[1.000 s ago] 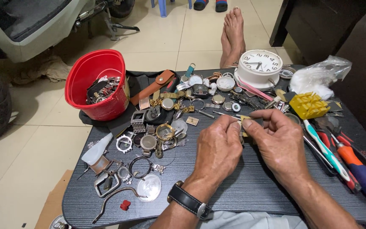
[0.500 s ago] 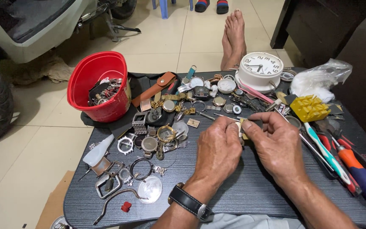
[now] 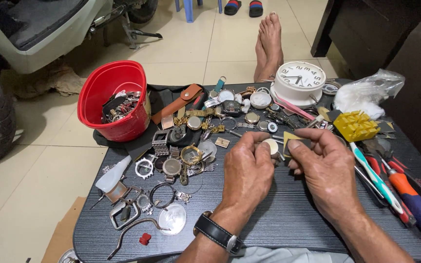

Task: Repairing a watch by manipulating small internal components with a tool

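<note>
Pinching a small round watch part in its grip, the left hand should hold it level just above the counter while the right hand, clenched on a yellowish pad touching it, works gently.

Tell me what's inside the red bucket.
The red bucket holds a heap of dark and silvery metal watch pieces, bands and cases by the look of them. The near wall hides whatever lies lower, and single pieces are too small to tell apart.
</note>
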